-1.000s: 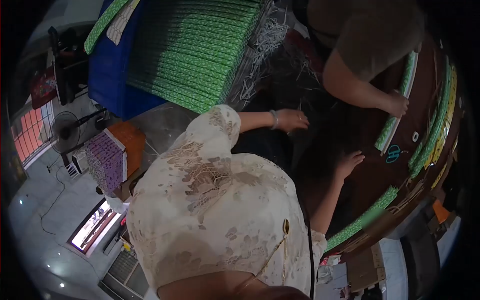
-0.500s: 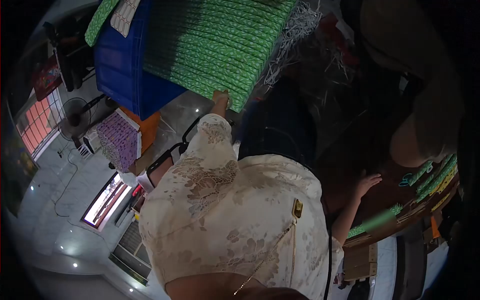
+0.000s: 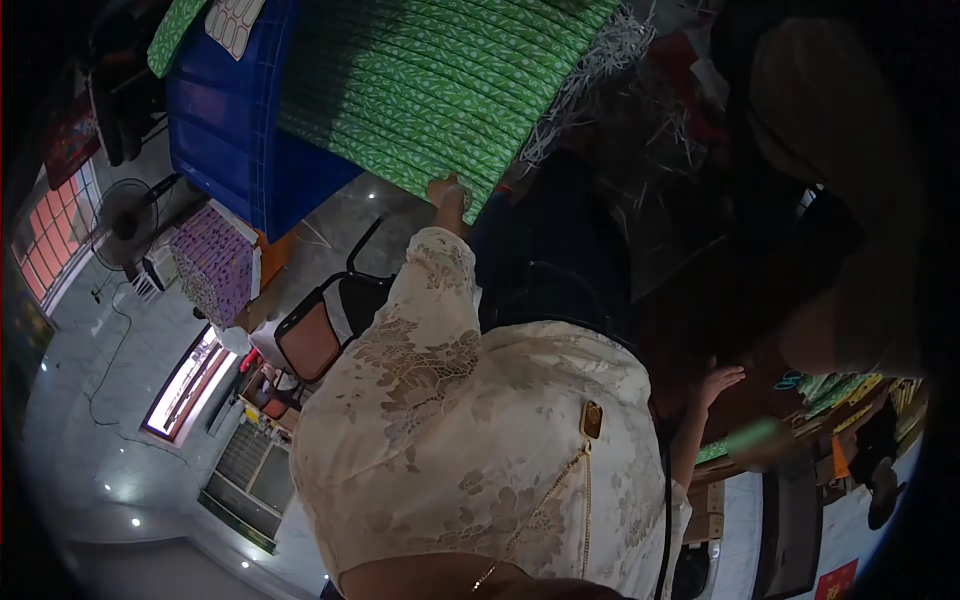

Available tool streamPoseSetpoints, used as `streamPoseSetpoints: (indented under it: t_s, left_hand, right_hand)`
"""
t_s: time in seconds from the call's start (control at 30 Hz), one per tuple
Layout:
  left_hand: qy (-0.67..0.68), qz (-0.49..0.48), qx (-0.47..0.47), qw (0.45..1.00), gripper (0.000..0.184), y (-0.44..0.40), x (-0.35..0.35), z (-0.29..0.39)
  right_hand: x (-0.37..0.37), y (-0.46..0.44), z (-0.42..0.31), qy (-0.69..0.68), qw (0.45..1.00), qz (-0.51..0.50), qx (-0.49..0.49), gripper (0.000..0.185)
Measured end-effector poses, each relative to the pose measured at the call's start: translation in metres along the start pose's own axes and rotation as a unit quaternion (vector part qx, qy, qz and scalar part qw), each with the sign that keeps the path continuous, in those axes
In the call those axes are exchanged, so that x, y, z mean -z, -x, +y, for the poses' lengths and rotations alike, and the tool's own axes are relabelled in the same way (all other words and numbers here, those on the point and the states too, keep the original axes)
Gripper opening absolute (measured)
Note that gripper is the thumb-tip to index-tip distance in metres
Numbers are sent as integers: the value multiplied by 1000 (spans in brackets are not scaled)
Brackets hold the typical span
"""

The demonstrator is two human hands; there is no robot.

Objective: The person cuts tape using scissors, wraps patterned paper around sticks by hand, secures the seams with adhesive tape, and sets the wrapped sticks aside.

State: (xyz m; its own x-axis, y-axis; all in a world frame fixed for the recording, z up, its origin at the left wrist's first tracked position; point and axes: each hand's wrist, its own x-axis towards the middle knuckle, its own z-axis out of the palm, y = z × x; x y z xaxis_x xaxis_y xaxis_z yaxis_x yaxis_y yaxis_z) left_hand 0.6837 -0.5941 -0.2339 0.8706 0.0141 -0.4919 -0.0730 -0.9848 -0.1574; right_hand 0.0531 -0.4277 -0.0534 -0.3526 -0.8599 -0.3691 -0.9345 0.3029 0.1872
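Note:
My left hand (image 3: 447,192) is closed at the lower corner of a large green patterned stack (image 3: 440,100), made of many long ridged strips lying side by side. Its fingers curl against the edge, and part of the grip is hidden. Behind the stack stands a blue plastic bin (image 3: 215,125). My right hand (image 3: 720,381) holds nothing; its fingers are stretched out over the dark brown table (image 3: 690,310) on the right. Green patterned pieces (image 3: 835,392) and a teal-handled object, perhaps scissors (image 3: 788,381), lie beyond it.
Shredded white paper strips (image 3: 590,80) litter the floor beside the stack. A chair (image 3: 310,335), a purple patterned stack (image 3: 215,255) and a fan (image 3: 127,222) stand on the left. Another person's arm (image 3: 830,330) reaches in at the right. Cardboard boxes (image 3: 705,515) sit below the table edge.
The view has shifted slightly, showing more of the chair. My left hand stays at the stack's corner. My right hand remains stretched out, its fingers a little closer together.

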Motion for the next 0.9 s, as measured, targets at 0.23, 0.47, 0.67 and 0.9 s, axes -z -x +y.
streamPoseSetpoints:
  t_s: [0.23, 0.47, 0.67, 0.9]
  left_hand:
    - [10, -11, -17, 1000, 46, -1, 1, -1]
    - [-96, -62, -19, 993, 58, -49, -51, -8]
    - [99, -108, 60, 987, 40, 19, 23, 7]
    - [172, -223, 30, 959, 34, 15, 52, -16]
  right_hand:
    - [21, -2, -18, -57, 996, -38, -49, 75]
    - [44, -7, -38, -52, 991, -94, -83, 74]
    - [24, -5, -20, -52, 994, -65, -73, 76]
    - [11, -4, -12, 8, 999, -30, -41, 72]
